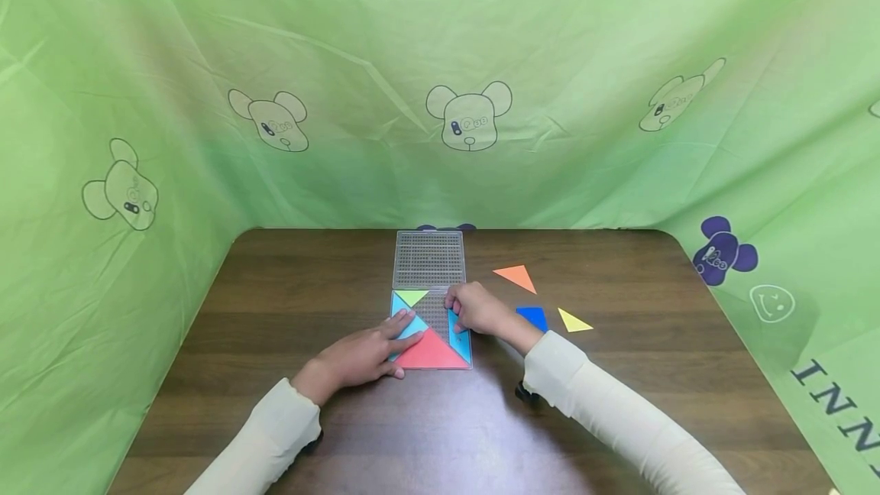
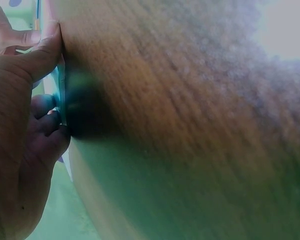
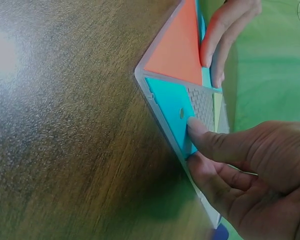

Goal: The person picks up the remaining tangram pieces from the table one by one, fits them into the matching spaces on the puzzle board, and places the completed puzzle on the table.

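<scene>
Blue strip (image 1: 459, 344) sits along the right side of the lower half of the clear case (image 1: 428, 310), its near end meeting the red triangle (image 1: 433, 354). Your right hand (image 1: 479, 310) has thumb and forefinger pinching its far end: thumb pad on top, forefinger at the edge. Small hole shows in the strip in the right wrist view. Your left hand (image 1: 364, 355) lies over the case's left side, fingers extended across the light blue triangle (image 1: 398, 307), thumb at the near left corner; not gripping anything. Red triangle fills the near side. Green triangle (image 1: 412, 296) at the far left, dotted base bare in the middle. Case is unfolded, lid (image 1: 429, 260) flat on the far side. Right of the case, loose on the brown table (image 1: 309, 273): orange triangle (image 1: 520, 278), dark blue piece (image 1: 532, 317) partly hidden by your arm, yellow triangle (image 1: 574, 321). Green cloth (image 1: 371, 189) with bear prints hangs behind.
</scene>
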